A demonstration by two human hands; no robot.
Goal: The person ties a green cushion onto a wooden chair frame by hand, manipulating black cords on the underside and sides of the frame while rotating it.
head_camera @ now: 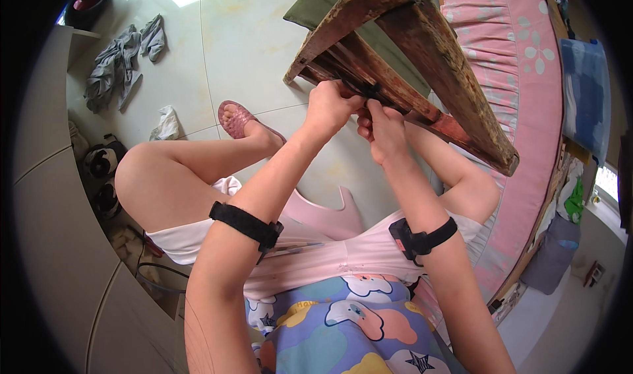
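A worn wooden stool (452,72) with flaking red paint is tipped on its side before me, its legs and rails towards me. On its far side shows a green cushion or padded cover (321,5). Black cord or strap (368,88) runs along an inner rail and bunches into what looks like a knot. My left hand (330,106) pinches at this black material from the left. Close beside it, my right hand (384,129) has thumb and fingers closed on the same material. The fingertips nearly meet and partly hide what they grip.
A bed with a pink ruffled skirt (536,102) runs along the right, close to the stool. Grey clothes (116,62) and a white crumpled item (167,122) lie on the tiled floor. Cabinets (47,186) stand at left. A pink plastic seat (329,213) shows between my legs.
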